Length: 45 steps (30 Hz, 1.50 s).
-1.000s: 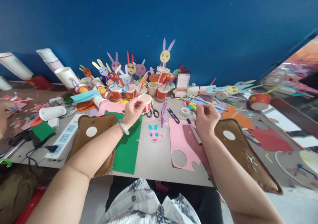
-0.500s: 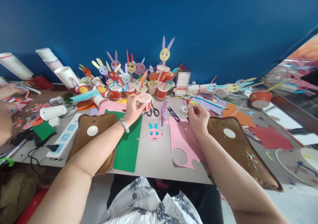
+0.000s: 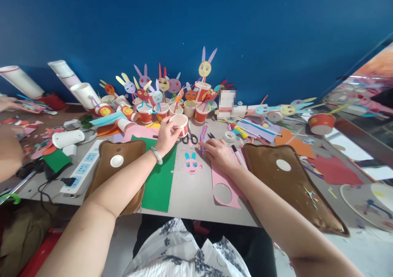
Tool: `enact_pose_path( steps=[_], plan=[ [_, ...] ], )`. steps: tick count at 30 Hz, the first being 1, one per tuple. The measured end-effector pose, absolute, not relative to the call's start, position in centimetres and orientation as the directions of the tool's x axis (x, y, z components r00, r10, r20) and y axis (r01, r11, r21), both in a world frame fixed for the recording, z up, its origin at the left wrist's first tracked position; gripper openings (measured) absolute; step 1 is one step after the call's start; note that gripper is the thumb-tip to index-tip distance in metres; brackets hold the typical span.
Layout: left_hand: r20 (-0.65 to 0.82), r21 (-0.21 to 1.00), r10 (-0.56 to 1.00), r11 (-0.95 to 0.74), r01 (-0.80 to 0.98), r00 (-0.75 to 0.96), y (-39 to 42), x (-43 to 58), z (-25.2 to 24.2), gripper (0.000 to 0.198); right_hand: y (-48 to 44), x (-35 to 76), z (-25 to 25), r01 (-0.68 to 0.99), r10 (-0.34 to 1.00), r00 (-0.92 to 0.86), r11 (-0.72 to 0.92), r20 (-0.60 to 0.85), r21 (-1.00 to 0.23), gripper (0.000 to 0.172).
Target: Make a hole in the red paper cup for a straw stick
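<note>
My left hand [image 3: 166,136] grips a red and white paper cup [image 3: 179,123] by its rim, over the far end of a green paper sheet [image 3: 159,178]. My right hand [image 3: 217,153] lies with fingers stretched out on a pink paper sheet [image 3: 224,180], its fingertips pointing left at purple paper strips [image 3: 202,134] and small black snips [image 3: 210,136]. A pink paper bunny face with blue ears [image 3: 192,165] lies between my hands. A marker pen [image 3: 238,155] lies just right of my right hand.
A crowd of paper-cup bunnies [image 3: 162,101] stands at the back by the blue wall. Black scissors [image 3: 191,137], a tape roll [image 3: 229,136], two brown pouches [image 3: 114,166] [image 3: 291,178] and a power strip [image 3: 80,172] lie around. Another person's hands [image 3: 9,146] show at far left.
My right hand has moved left and down from a raised pinch, flattening onto the pink sheet. My left hand stays on the cup.
</note>
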<state>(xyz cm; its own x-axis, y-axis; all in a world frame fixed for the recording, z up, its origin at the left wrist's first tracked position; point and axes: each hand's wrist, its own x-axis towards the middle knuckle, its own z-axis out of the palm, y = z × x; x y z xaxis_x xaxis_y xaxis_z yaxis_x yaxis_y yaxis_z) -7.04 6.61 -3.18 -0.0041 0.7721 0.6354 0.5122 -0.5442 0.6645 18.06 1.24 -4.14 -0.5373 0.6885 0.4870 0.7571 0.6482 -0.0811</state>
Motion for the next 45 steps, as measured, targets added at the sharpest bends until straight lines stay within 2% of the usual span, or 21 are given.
enact_pose_path(
  steps=[3, 6, 9, 12, 15, 17, 20, 23, 26, 29, 31, 34, 36, 39, 42, 45],
  plan=[
    [0.693, 0.595, 0.720, -0.607, 0.528, 0.046, 5.5, -6.5, -2.4, 0.006, 1.2, 17.8, -4.5, 0.729, 0.653, -0.595, 0.684, 0.468, -0.027, 0.028],
    [0.726, 0.522, 0.680, -0.642, 0.562, 0.102, 4.5, -6.1, -1.6, 0.008, 1.4, 17.9, -4.6, 0.716, 0.633, -0.558, 0.695, 0.537, -0.074, 0.021],
    [0.735, 0.514, 0.670, -0.650, 0.559, 0.103, 3.8, -5.8, -1.2, 0.012, 1.4, 18.2, -3.8, 0.737, 0.642, -0.363, 0.642, 0.676, -0.213, 0.021],
    [0.733, 0.520, 0.669, -0.666, 0.535, 0.120, 3.0, -5.5, -1.1, 0.018, 1.3, 18.8, -2.7, 0.710, 0.678, -0.025, 0.529, 0.735, -0.464, 0.017],
    [0.732, 0.508, 0.658, -0.700, 0.501, 0.177, 2.4, -5.1, -1.3, 0.020, 1.5, 19.6, -2.0, 0.472, 0.765, 0.302, 0.398, 0.569, -0.786, 0.021],
    [0.749, 0.498, 0.625, -0.749, 0.437, 0.218, 2.1, -4.9, -1.4, 0.029, 1.7, 20.1, -1.7, 0.221, 0.821, 0.408, 0.336, 0.400, -0.915, 0.022],
    [0.759, 0.501, 0.596, -0.792, 0.349, 0.263, 1.9, -4.7, -1.6, 0.056, 1.9, 20.3, -1.3, -0.107, 0.889, 0.408, 0.276, 0.211, -0.955, 0.018],
    [0.737, 0.534, 0.611, -0.788, 0.306, 0.289, 1.6, -4.6, -1.6, 0.070, 1.7, 20.1, -1.0, -0.248, 0.928, 0.344, 0.233, 0.139, -0.940, 0.020],
    [0.720, 0.598, 0.637, -0.771, 0.218, 0.276, 1.3, -4.3, -1.7, 0.073, 1.5, 20.0, -1.1, -0.148, 0.931, 0.316, 0.242, 0.186, -0.959, 0.020],
    [0.597, 0.789, 0.787, -0.611, 0.062, 0.156, 1.4, -3.9, -1.5, 0.074, 1.6, 20.1, -1.7, 0.153, 0.901, 0.302, 0.275, 0.310, -0.949, 0.018],
    [0.426, 0.903, 0.901, -0.418, -0.100, 0.080, 1.7, -3.8, -1.3, 0.072, 1.7, 20.1, -2.2, 0.413, 0.865, 0.259, 0.303, 0.430, -0.859, 0.015],
    [0.195, 0.931, 0.981, -0.184, -0.314, 0.002, 2.5, -4.0, -0.8, 0.065, 1.9, 20.1, -2.8, 0.650, 0.841, 0.146, 0.315, 0.521, -0.691, 0.018],
    [0.107, 0.909, 0.994, -0.101, -0.405, -0.007, 2.8, -4.3, -0.4, 0.062, 2.1, 20.2, -3.0, 0.693, 0.865, 0.075, 0.313, 0.497, -0.649, 0.022],
    [0.057, 0.880, 0.998, -0.036, -0.474, 0.030, 3.0, -4.6, -0.1, 0.061, 2.6, 20.6, -3.0, 0.763, 0.909, -0.002, 0.271, 0.416, -0.587, 0.032],
    [0.016, 0.865, 0.998, 0.020, -0.501, 0.067, 3.0, -4.8, 0.0, 0.061, 2.9, 21.0, -2.9, 0.889, 0.951, 0.005, 0.137, 0.310, -0.437, 0.034],
    [-0.002, 0.845, 0.992, 0.070, -0.530, 0.129, 3.0, -4.8, 0.1, 0.052, 3.1, 20.9, -2.8, 0.950, 0.981, 0.030, 0.032, 0.192, -0.311, 0.034]
  ],
)
